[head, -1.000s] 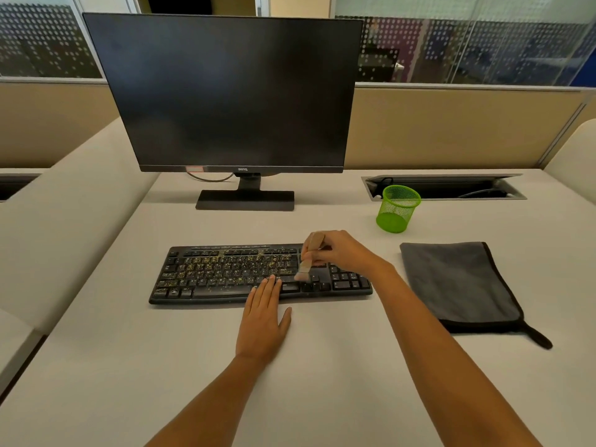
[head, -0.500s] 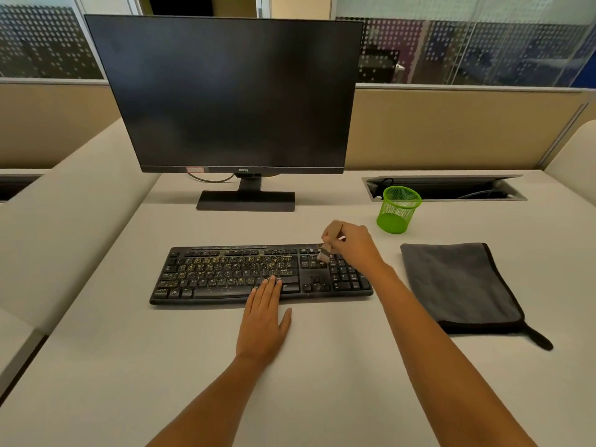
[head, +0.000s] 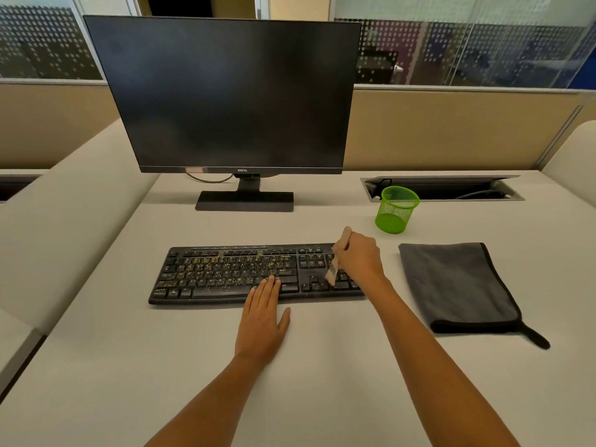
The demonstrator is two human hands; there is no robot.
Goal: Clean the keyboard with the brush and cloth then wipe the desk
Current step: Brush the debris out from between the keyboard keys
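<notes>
A black keyboard [head: 225, 275] lies on the pale desk [head: 322, 366], its letter keys speckled with yellowish crumbs. My right hand [head: 359, 254] grips a small wooden-handled brush [head: 335, 267] over the keyboard's right end, bristles down on the keys by the number pad. My left hand [head: 263, 317] lies flat with straight fingers, fingertips resting on the keyboard's front edge near the middle. A folded grey cloth [head: 458, 285] with black trim lies on the desk to the right of the keyboard, untouched.
A dark monitor [head: 225, 95] on its stand rises behind the keyboard. A green mesh cup [head: 395, 209] stands behind the right hand. A cable slot [head: 442, 188] is cut into the desk at the back right. Padded dividers flank the desk.
My right hand has carried the brush rightward along the keyboard, from the keys left of the arrow block up to the top edge, then down onto the number pad. My left hand has stayed put.
</notes>
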